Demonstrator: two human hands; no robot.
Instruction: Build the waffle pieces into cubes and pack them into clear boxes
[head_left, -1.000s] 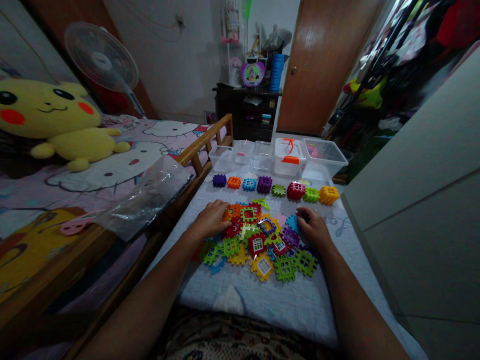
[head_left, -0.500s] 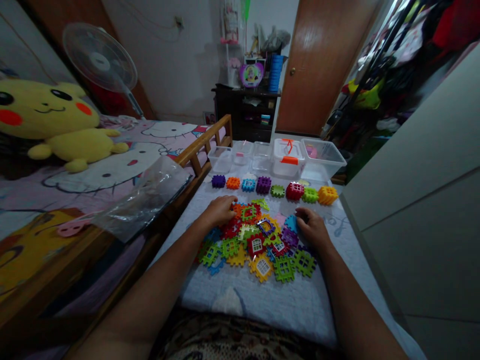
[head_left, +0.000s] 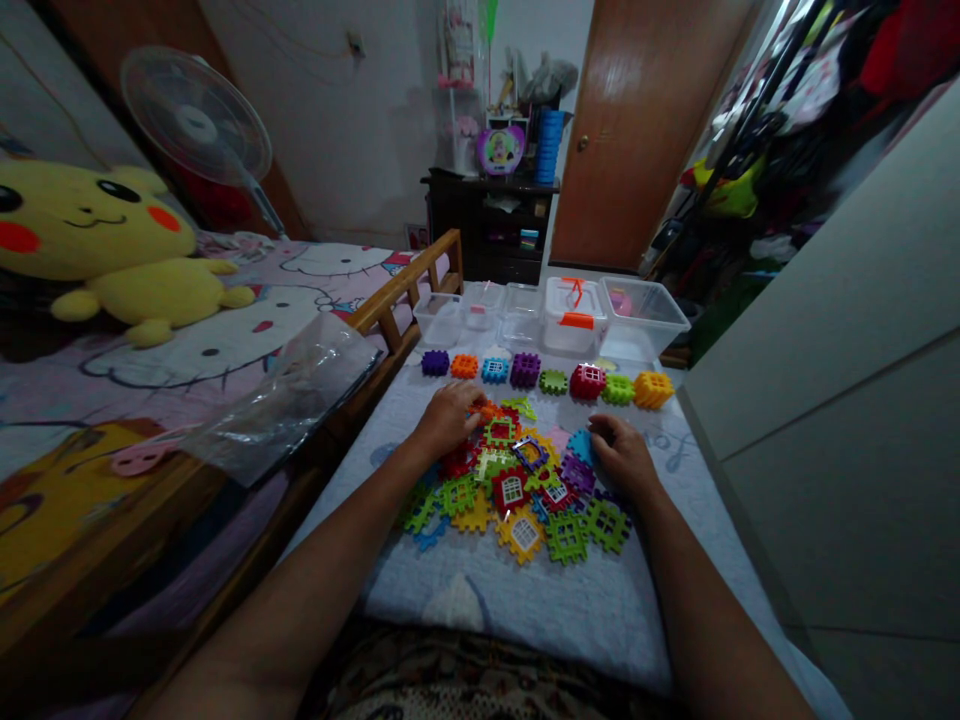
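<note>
A loose pile of colourful toothed plastic building blocks lies on the cloth. My left hand (head_left: pixel 448 420) is at the pile's far left edge, fingers curled down beside an orange block (head_left: pixel 489 409); what its fingertips grip is hidden. To the right, my right hand (head_left: pixel 624 452) rests with bent fingers against a blue block (head_left: pixel 580 446); I cannot make out whether it pinches it. Between the hands are a green window block (head_left: pixel 499 431) and a purple frame (head_left: pixel 531 453). Closer to me lie a red block (head_left: pixel 511 490), a yellow block (head_left: pixel 523 535) and a green block (head_left: pixel 568 538).
Behind the pile runs a row of sorted block stacks, from dark purple (head_left: pixel 435 363) to yellow (head_left: pixel 653 390). Farther back stand clear plastic bins (head_left: pixel 645 305) and a lidded box with orange clips (head_left: pixel 576 310). A wooden bed rail (head_left: pixel 409 285) borders the left side.
My left hand has shifted slightly right and farther over the orange and red blocks. My right hand stays about where it was. The view has shifted slightly.
</note>
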